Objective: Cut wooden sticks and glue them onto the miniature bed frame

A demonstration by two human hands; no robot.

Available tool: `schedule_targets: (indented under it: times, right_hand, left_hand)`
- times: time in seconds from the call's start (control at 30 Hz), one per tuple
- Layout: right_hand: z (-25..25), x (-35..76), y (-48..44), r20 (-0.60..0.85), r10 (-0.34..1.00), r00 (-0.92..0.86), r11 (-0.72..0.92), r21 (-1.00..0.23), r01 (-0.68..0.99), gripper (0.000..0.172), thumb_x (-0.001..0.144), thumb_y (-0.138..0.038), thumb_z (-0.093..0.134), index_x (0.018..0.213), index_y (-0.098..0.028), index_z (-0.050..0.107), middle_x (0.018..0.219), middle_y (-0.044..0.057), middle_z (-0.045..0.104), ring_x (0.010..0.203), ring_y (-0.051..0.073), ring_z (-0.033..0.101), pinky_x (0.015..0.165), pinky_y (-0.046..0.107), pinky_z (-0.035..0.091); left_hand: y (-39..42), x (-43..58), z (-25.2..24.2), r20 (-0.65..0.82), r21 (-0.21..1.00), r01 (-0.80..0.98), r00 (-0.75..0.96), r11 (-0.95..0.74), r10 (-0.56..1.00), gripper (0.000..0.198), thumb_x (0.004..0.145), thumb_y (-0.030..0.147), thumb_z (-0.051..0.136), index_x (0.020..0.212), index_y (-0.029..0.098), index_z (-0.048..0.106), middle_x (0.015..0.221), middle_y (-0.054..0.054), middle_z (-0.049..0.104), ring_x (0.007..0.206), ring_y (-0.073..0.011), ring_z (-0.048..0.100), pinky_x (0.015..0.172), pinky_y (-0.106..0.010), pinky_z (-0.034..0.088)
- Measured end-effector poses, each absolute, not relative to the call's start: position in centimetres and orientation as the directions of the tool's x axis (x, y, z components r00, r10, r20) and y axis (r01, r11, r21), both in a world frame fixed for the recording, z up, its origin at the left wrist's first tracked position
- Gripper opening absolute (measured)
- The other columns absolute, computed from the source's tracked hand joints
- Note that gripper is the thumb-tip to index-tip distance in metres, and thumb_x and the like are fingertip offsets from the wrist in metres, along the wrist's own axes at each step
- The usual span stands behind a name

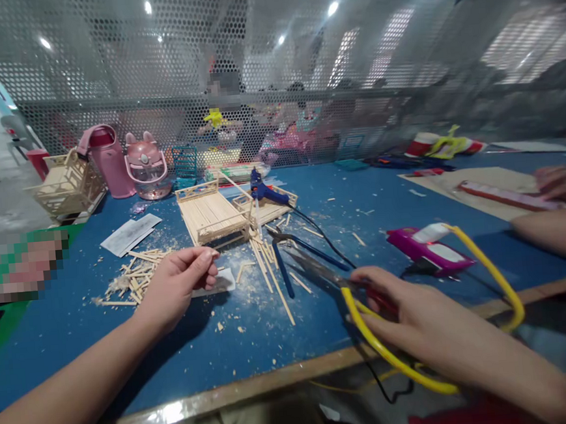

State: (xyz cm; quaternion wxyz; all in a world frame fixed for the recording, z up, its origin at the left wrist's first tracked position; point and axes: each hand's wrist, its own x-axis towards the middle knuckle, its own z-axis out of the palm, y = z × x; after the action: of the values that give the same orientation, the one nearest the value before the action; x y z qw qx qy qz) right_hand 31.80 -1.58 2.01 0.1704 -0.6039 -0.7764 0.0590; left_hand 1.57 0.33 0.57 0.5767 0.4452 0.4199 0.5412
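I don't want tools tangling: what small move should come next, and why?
Probably have the right hand draw the scissors back from the pliers: in this view, their blades point between the pliers' spread handles, so they might snag. Whether they touch is unclear.

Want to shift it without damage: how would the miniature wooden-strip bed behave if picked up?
The miniature bed is probably light, being built from slim wooden strips. Its closely laid deck suggests it should stay fairly stiff. The thin near rail may snap or come loose if squeezed.
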Motion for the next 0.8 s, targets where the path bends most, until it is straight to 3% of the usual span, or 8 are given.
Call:
schedule_targets:
  times: [0.1,0.23,0.37,0.43,0.5,0.6,0.8]
  right_hand:
    - [1.0,31.0,-0.7,0.06,0.978,-0.201,0.21,-0.267,0.94,0.022,0.076,-0.027,0.049,0.095,-0.019,0.057,0.068,0.005,0.068,0.058,0.022,0.064,0.05,0.029,0.046]
    - [0.4,29.3,1.3,0.076,0.976,-0.202,0.21,-0.116,0.971,0.023,0.081,-0.022,0.044,0.098,-0.016,0.058,0.086,0.011,0.069,0.075,0.024,0.066,0.061,0.03,0.047]
    - [2.1,27.6,2.9,-0.003,0.963,-0.271,0.268,0.169,0.949,0.023,0.082,-0.025,0.047,0.093,-0.017,0.064,0.085,0.013,0.067,0.071,0.027,0.066,0.053,0.032,0.042]
    - [3.5,26.4,3.3,-0.007,0.934,-0.357,0.347,0.245,0.905,0.019,0.08,-0.024,0.05,0.087,-0.019,0.067,0.079,0.011,0.067,0.066,0.026,0.065,0.05,0.03,0.039]
    - [4.9,24.6,3.7,0.098,0.842,-0.531,0.503,0.212,0.838,0.019,0.078,-0.023,0.053,0.09,-0.021,0.067,0.082,0.009,0.069,0.069,0.023,0.064,0.051,0.029,0.039]
    - [5.8,21.1,4.4,0.296,0.607,-0.737,0.767,0.022,0.641,0.02,0.08,-0.031,0.056,0.096,-0.024,0.066,0.089,0.003,0.071,0.079,0.019,0.064,0.061,0.028,0.041]
    - [5.0,17.0,6.4,0.359,0.482,-0.799,0.871,-0.098,0.481,0.017,0.083,-0.027,0.054,0.082,-0.018,0.07,0.079,0.002,0.071,0.072,0.014,0.061,0.06,0.024,0.038]
  left_hand:
    - [0.3,1.6,0.3,0.004,0.979,-0.202,0.085,0.013,0.996,0.023,0.069,0.035,0.07,0.074,0.013,0.065,0.056,0.002,0.057,0.049,-0.008,0.05,0.049,-0.021,0.04]
    - [0.3,1.5,0.0,0.002,0.99,-0.142,0.111,0.014,0.994,0.022,0.072,0.036,0.067,0.074,0.014,0.065,0.057,0.001,0.057,0.049,-0.0082,0.05,0.05,-0.021,0.04]
    - [0.4,1.5,0.0,-0.025,0.997,-0.074,0.088,0.032,0.996,0.02,0.073,0.034,0.066,0.069,0.014,0.064,0.056,0.001,0.056,0.048,-0.0087,0.049,0.049,-0.021,0.039]
    - [0.5,1.5,0.1,-0.017,1.0,-0.007,0.06,0.017,0.998,0.02,0.073,0.033,0.066,0.065,0.015,0.064,0.053,0.001,0.056,0.047,-0.009,0.048,0.048,-0.021,0.038]
    - [0.6,1.4,0.3,0.016,0.996,0.093,0.024,-0.018,1.0,0.021,0.073,0.031,0.066,0.06,0.015,0.064,0.05,0.001,0.055,0.046,-0.0091,0.046,0.048,-0.021,0.035]
    - [0.6,1.2,0.5,0.064,0.979,0.196,-0.027,-0.058,0.998,0.022,0.072,0.031,0.066,0.057,0.016,0.064,0.045,0.002,0.053,0.044,-0.0092,0.044,0.046,-0.021,0.032]
    - [0.5,1.0,0.7,0.137,0.957,0.274,-0.151,-0.092,0.979,0.017,0.07,0.031,0.067,0.065,0.016,0.068,0.045,0.003,0.054,0.042,-0.0089,0.041,0.042,-0.019,0.029]
